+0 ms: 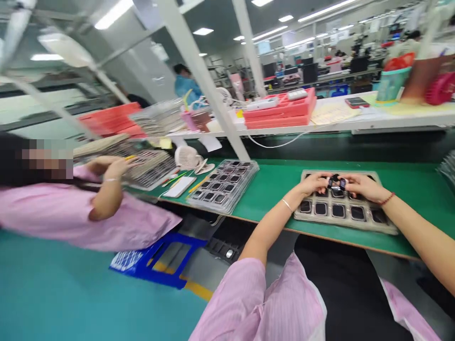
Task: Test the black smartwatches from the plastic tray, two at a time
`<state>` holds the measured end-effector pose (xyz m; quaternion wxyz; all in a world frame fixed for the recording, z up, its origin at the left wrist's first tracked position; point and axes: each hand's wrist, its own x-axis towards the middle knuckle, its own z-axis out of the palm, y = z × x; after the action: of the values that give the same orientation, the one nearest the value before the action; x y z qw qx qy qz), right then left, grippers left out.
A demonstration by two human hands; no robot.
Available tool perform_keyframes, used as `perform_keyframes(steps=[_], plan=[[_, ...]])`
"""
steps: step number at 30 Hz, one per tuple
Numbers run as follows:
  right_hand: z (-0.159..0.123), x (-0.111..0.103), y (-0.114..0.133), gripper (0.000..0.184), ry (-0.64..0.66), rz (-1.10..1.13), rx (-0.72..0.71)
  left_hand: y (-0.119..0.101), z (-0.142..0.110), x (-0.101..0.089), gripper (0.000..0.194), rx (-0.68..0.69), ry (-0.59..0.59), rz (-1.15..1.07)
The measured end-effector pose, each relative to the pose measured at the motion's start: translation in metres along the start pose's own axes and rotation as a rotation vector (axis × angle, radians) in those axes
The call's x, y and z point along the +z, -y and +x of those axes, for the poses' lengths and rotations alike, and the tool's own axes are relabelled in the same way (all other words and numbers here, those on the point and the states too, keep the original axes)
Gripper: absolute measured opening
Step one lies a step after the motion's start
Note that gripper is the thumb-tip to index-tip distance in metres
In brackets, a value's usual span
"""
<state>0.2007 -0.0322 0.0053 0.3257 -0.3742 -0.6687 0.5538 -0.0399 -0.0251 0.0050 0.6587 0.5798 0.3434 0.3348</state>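
Above a clear plastic tray (pixel 350 224) on the green bench, my two hands come together. My left hand (pixel 314 184) is closed, its fingertips pinching a small dark smartwatch case (pixel 332 181). My right hand (pixel 368 187) pinches a similar piece (pixel 343 184) with a shiny edge, almost touching the first. Whether these are two separate pieces or parts of one is too small to tell. Square smartwatch cases with black faces, such as a front-row case (pixel 338 210), sit in the tray's pockets below. My hands and forearms hide part of the back rows.
Another stacked tray of watch cases (pixel 227 204) stands to the left, beside a white pad (pixel 180 186) and a small fan (pixel 186 157). A co-worker (pixel 71 210) sits at far left. A shelf (pixel 391 121) holding red foam trays (pixel 277 116) runs behind; a slanted white post (pixel 227 128) rises nearby.
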Motion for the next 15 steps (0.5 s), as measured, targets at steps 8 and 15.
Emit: perform_keyframes(steps=[8, 15], plan=[[0.0031, 0.0062, -0.0051, 0.05, 0.003, 0.176, 0.02, 0.0036, 0.0015, -0.0003, 0.057, -0.009, -0.055, 0.011], [-0.0005, 0.0107, -0.0023, 0.043, -0.02, 0.249, 0.021, 0.0042, 0.0009, 0.0013, 0.053, -0.01, -0.069, 0.034]])
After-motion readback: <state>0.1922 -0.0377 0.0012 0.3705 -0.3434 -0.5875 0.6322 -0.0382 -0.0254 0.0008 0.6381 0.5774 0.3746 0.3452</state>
